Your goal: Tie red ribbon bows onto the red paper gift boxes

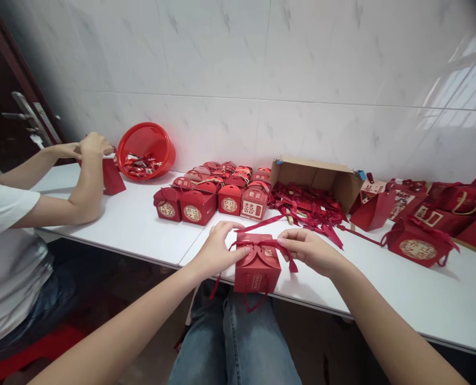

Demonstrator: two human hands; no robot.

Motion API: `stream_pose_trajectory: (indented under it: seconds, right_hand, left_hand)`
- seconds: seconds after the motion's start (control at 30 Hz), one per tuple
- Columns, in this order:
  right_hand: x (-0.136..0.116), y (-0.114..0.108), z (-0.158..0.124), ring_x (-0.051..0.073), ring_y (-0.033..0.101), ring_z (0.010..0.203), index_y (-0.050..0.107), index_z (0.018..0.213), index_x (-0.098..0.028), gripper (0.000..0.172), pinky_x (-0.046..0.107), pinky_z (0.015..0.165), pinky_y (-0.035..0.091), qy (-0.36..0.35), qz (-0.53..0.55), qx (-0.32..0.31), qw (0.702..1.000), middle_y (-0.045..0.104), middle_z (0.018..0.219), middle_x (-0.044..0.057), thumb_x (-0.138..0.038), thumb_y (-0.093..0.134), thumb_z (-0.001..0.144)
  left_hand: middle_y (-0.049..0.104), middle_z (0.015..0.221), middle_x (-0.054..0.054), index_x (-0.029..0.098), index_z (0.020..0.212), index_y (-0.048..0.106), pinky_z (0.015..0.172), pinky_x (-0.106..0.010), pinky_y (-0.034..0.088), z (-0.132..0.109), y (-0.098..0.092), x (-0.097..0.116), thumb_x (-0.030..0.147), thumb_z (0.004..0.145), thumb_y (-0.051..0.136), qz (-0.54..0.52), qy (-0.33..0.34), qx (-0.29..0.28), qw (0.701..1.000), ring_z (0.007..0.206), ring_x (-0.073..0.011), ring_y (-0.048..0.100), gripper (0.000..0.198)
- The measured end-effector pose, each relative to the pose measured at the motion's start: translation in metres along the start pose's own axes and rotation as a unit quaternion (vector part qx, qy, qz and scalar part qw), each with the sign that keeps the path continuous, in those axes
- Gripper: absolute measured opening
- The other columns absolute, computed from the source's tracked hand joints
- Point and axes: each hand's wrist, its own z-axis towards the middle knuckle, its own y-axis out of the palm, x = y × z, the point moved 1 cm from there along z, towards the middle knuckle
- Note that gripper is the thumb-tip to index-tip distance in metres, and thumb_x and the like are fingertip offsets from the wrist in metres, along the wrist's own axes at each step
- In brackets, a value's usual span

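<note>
A red gift box (pixel 257 267) with a petal-folded top and cord handles stands at the table's front edge before me. Across its top runs a dark red ribbon (pixel 263 243), crossed or knotted in the middle. My left hand (pixel 222 248) is at the box's left side, thumb on the top, fingers closed around the ribbon there. On the other side my right hand (pixel 307 248) pinches the ribbon between thumb and fingers, just off the box's right edge. One ribbon tail hangs below the right fingertips. Another stretches behind the box toward the ribbon pile.
Several filled-looking red boxes (pixel 197 206) stand in rows behind. A tipped cardboard carton (pixel 318 174) spills red ribbons (pixel 310 203). Red bags (pixel 410 198) and a ribboned box (pixel 420 243) are at right. A red basket (pixel 168 152) holds wrapped pieces. A co-worker's hands (pixel 89 147) handle a red bag at left.
</note>
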Motion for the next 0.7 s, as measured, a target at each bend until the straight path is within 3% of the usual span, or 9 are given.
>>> stream_pose_trajectory:
  seconds: [0.13, 0.27, 0.33, 0.4, 0.47, 0.5, 0.53, 0.6, 0.7]
  right_hand:
    - [-0.004, 0.003, 0.004, 0.009, 0.054, 0.061, 0.068, 0.087, -0.018, 0.030, 0.025, 0.061, 0.044, -0.013, 0.067, -0.022, 0.997, 0.063, 0.074, 0.001, -0.035, 0.077, 0.065]
    - [-0.015, 0.007, 0.001, 0.012, 0.053, 0.059, 0.068, 0.085, -0.018, 0.018, 0.027, 0.058, 0.042, -0.085, -0.130, 0.026, 0.987, 0.063, 0.070, 0.002, -0.034, 0.068, 0.075]
    - [-0.019, 0.009, -0.003, 0.016, 0.056, 0.068, 0.067, 0.081, -0.019, 0.012, 0.030, 0.064, 0.043, -0.176, -0.292, 0.103, 0.934, 0.064, 0.075, 0.004, -0.030, 0.061, 0.079]
    - [-0.020, 0.011, -0.007, 0.019, 0.057, 0.074, 0.065, 0.078, -0.020, 0.012, 0.031, 0.068, 0.043, -0.271, -0.419, 0.181, 0.847, 0.063, 0.079, 0.005, -0.026, 0.055, 0.082]
    - [-0.017, 0.016, -0.012, 0.019, 0.055, 0.075, 0.062, 0.076, -0.021, 0.016, 0.031, 0.068, 0.042, -0.321, -0.490, 0.227, 0.778, 0.061, 0.079, 0.006, -0.023, 0.049, 0.085]
    - [-0.015, 0.018, -0.014, 0.019, 0.054, 0.074, 0.060, 0.074, -0.021, 0.018, 0.031, 0.067, 0.042, -0.330, -0.508, 0.236, 0.760, 0.060, 0.078, 0.006, -0.022, 0.047, 0.087]
    - [-0.012, 0.021, -0.016, 0.018, 0.053, 0.072, 0.058, 0.072, -0.021, 0.019, 0.030, 0.066, 0.042, -0.332, -0.516, 0.235, 0.754, 0.058, 0.076, 0.006, -0.022, 0.046, 0.087]
    - [-0.007, 0.026, -0.019, 0.017, 0.052, 0.068, 0.054, 0.070, -0.021, 0.019, 0.029, 0.063, 0.042, -0.316, -0.506, 0.213, 0.773, 0.056, 0.074, 0.004, -0.027, 0.050, 0.087]
    - [0.000, 0.030, -0.018, 0.017, 0.055, 0.071, 0.054, 0.078, -0.021, 0.021, 0.027, 0.057, 0.043, -0.249, -0.414, 0.184, 0.856, 0.059, 0.080, 0.004, -0.041, 0.057, 0.083]
  left_hand:
    - [0.064, 0.104, -0.008, 0.021, 0.095, 0.067, 0.092, -0.039, 0.045, 0.004, 0.011, 0.015, 0.032, 0.071, 0.066, -0.018, 0.079, -0.008, 0.997, 0.104, -0.0256, 0.058, 0.027]
    - [0.068, 0.082, -0.004, 0.019, 0.083, 0.068, 0.074, -0.030, 0.051, 0.015, 0.024, 0.018, 0.028, 0.073, 0.062, -0.095, 0.048, -0.036, 0.994, 0.077, -0.0185, 0.065, 0.015]
    - [0.068, 0.072, -0.002, 0.018, 0.076, 0.066, 0.068, -0.027, 0.051, 0.020, 0.027, 0.016, 0.025, 0.071, 0.062, -0.120, 0.028, -0.036, 0.992, 0.068, -0.0163, 0.064, 0.009]
    - [0.065, 0.065, 0.000, 0.018, 0.072, 0.063, 0.064, -0.027, 0.049, 0.023, 0.028, 0.015, 0.024, 0.070, 0.062, -0.113, 0.026, -0.019, 0.993, 0.064, -0.0153, 0.062, 0.006]
    - [0.063, 0.063, 0.002, 0.019, 0.071, 0.061, 0.064, -0.027, 0.048, 0.024, 0.029, 0.016, 0.023, 0.071, 0.060, -0.079, 0.041, 0.007, 0.996, 0.061, -0.0144, 0.060, 0.003]
    - [0.062, 0.063, 0.002, 0.020, 0.071, 0.060, 0.065, -0.027, 0.047, 0.023, 0.029, 0.018, 0.021, 0.071, 0.059, -0.053, 0.054, 0.023, 0.997, 0.062, -0.0144, 0.060, 0.001]
    - [0.062, 0.066, 0.002, 0.020, 0.071, 0.059, 0.067, -0.027, 0.047, 0.022, 0.029, 0.020, 0.018, 0.071, 0.057, -0.026, 0.068, 0.043, 0.996, 0.065, -0.0148, 0.060, 0.002]
    - [0.063, 0.074, 0.000, 0.020, 0.071, 0.057, 0.071, -0.028, 0.045, 0.020, 0.029, 0.024, 0.013, 0.071, 0.055, 0.019, 0.102, 0.091, 0.991, 0.074, -0.0164, 0.061, 0.007]
    - [0.064, 0.079, -0.001, 0.020, 0.072, 0.056, 0.074, -0.029, 0.044, 0.018, 0.029, 0.028, 0.011, 0.072, 0.054, 0.032, 0.134, 0.139, 0.981, 0.081, -0.0177, 0.061, 0.008]
